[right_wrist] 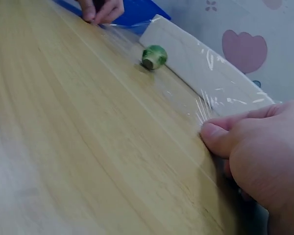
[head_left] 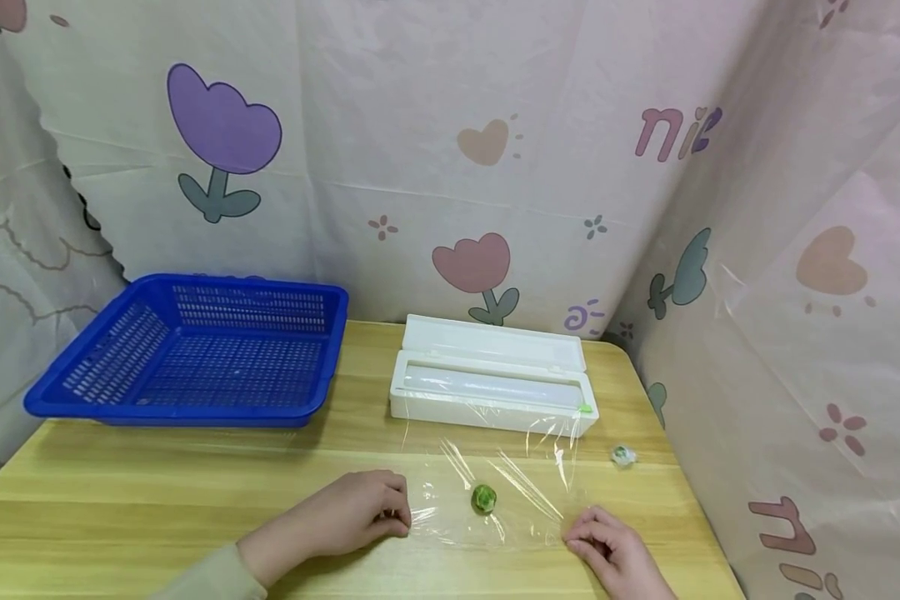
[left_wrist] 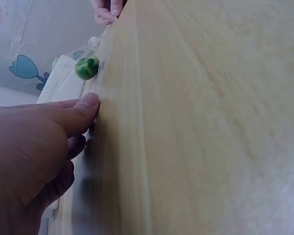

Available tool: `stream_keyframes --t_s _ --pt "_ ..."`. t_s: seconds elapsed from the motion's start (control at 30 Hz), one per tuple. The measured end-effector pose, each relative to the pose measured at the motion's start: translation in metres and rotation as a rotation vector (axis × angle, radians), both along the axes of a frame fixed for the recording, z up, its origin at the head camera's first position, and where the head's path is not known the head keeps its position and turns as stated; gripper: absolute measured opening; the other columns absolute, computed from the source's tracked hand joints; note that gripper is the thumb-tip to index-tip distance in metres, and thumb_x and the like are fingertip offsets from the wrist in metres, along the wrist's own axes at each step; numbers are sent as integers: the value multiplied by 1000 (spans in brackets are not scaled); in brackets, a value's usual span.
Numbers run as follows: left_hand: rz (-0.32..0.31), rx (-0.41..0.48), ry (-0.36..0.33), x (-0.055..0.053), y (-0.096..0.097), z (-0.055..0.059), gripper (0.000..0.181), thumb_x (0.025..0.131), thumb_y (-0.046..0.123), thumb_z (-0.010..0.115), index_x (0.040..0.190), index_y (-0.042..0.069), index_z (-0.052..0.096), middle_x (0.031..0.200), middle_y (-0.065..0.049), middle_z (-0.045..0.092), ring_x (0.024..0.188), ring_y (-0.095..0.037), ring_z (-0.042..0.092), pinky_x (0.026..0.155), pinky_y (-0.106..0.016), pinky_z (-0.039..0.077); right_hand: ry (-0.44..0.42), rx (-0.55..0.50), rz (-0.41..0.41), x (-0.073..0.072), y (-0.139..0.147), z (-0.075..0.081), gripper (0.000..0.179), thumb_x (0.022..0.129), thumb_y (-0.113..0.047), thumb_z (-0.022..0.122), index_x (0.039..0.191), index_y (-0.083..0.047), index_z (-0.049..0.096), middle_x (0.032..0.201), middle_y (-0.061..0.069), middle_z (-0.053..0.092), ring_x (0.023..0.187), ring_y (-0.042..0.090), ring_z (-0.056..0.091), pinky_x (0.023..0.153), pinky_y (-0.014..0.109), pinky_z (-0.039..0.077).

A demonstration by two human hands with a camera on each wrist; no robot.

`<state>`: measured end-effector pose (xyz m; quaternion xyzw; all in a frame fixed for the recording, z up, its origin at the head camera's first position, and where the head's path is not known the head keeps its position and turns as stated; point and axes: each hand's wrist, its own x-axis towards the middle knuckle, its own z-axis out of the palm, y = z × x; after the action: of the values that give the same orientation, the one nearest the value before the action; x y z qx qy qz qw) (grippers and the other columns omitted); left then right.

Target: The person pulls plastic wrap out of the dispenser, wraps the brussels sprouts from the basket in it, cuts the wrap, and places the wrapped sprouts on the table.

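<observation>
A sheet of clear plastic wrap [head_left: 450, 467] stretches from the roll [head_left: 487, 387] in a white box [head_left: 487, 414] toward me. My left hand [head_left: 363, 512] pinches its near left corner between thumb and fingers. At the near right corner, my right hand [head_left: 615, 550] pinches the film the same way. Between both hands a green Brussels sprout [head_left: 483, 499] sits on the film. The right wrist view shows the sprout's [right_wrist: 154, 57] pale cut end facing the camera. In the left wrist view, the left hand's thumb [left_wrist: 88, 105] presses close to the tabletop.
A blue plastic basket [head_left: 232, 367] stands at the back left of the wooden table [head_left: 157, 483]. The wrap box's lid [head_left: 495, 343] is raised at the back. To the right lies a small film-wrapped green ball [head_left: 623, 455]. A patterned curtain [head_left: 390, 150] hangs behind the table.
</observation>
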<state>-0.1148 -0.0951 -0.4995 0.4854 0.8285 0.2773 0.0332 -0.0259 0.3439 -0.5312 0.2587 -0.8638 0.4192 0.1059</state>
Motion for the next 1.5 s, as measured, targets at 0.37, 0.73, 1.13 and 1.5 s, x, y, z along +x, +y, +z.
stream_keyframes --t_s 0.37,0.73,1.13,1.5 --pt "39 45 -47 4 -2 0 10 107 26 66 98 28 62 92 23 55 84 6 54 76 -22 53 36 111 -179 0 -17 11 39 88 11 77 95 -26 66 92 -18 62 80 0 59 71 14 48" --pt "84 72 -155 0 -2 7 11 108 21 64 99 27 62 93 20 59 87 2 57 80 -27 55 -40 226 -240 -2 -21 19 28 99 1 68 98 -27 63 97 -21 55 85 -2 56 75 24 53" --pt "124 139 -235 -7 -2 9 9 109 19 63 100 22 63 91 12 63 84 -2 57 77 -26 53 -68 132 -272 -11 -29 29 29 99 9 65 95 -20 62 93 -11 58 79 2 55 69 23 50" --pt "202 213 -338 -17 3 6 10 108 17 64 98 18 66 86 6 67 79 -4 60 73 -26 54 -258 54 -369 -24 -32 34 16 107 -1 60 102 -15 66 78 -7 58 65 5 53 60 25 46"
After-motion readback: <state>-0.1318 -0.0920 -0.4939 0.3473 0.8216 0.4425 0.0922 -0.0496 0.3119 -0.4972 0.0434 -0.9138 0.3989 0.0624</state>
